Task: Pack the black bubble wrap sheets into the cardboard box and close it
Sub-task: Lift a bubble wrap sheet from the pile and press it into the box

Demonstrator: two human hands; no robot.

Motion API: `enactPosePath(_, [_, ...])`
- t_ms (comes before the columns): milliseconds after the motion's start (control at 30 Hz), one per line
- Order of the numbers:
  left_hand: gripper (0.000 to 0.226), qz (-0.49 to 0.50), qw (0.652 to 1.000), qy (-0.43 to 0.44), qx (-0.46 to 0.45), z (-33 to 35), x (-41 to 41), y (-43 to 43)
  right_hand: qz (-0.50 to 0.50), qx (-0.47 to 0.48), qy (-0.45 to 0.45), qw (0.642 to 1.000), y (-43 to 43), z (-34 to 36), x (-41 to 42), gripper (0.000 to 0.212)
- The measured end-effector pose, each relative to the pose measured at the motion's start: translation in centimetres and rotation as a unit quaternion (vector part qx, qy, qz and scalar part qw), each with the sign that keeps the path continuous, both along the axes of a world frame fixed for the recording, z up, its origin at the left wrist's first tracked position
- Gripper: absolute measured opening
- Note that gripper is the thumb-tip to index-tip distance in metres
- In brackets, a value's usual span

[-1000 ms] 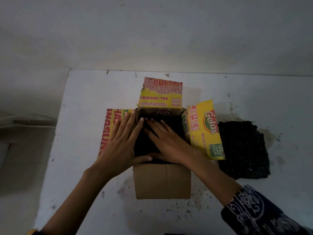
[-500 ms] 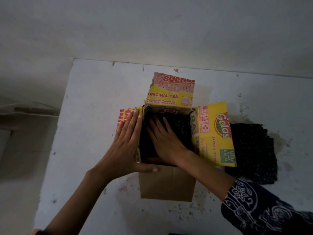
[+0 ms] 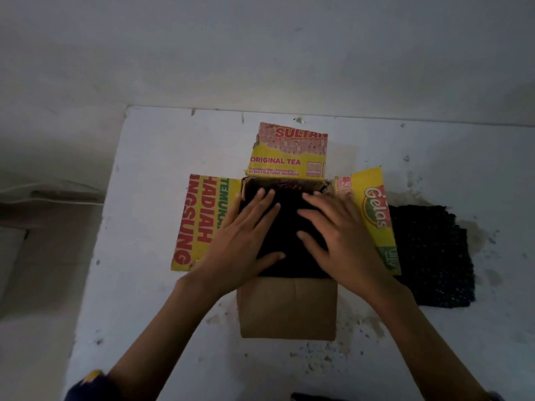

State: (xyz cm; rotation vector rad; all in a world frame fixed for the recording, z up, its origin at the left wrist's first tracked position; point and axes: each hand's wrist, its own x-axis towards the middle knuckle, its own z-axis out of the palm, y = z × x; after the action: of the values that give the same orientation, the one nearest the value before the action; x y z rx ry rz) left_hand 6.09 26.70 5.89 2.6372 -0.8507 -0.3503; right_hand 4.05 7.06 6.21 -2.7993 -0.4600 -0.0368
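Both hands have come up out of the box's depth since half a second ago and now lie flat on top of the black bubble wrap filling its mouth. One white table (image 3: 139, 285) carries one cardboard box (image 3: 288, 309) with four flaps spread open: far, left, right and the plain brown near one. One stack of black bubble wrap sheets (image 3: 431, 256) lies just right of the box, partly under the right flap. Packed bubble wrap (image 3: 286, 227) sits directly under the fingers. Left hand (image 3: 240, 244) and right hand (image 3: 341, 238) press palms down, fingers splayed apart, gripping nothing.
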Motion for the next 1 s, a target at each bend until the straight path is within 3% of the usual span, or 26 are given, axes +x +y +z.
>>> enactPosePath(133, [0.072, -0.056, 0.995, 0.05, 0.058, -2.0, 1.3, -3.6, -0.084, -0.001, -0.043, 0.995, -2.5, -0.5, -1.6, 0.035])
enactPosePath(300, [0.082, -0.101, 0.986, 0.096, 0.09, -4.4, 1.9, -5.9, -0.116, 0.044, -0.019, 0.992, -3.1, -2.5, -2.6, 0.048])
enactPosePath(600, [0.109, -0.112, 0.982, 0.007, 0.151, -4.8, 2.0, -6.7, -0.134, 0.144, 0.0, 0.981, -2.9, -3.5, -2.5, 0.047])
enactPosePath(1000, [0.107, -0.112, 0.967, -0.006, 0.231, -4.6, 1.4, -7.9, -0.153, 0.188, 0.014, 0.97, -2.3, -3.2, -2.6, 0.049])
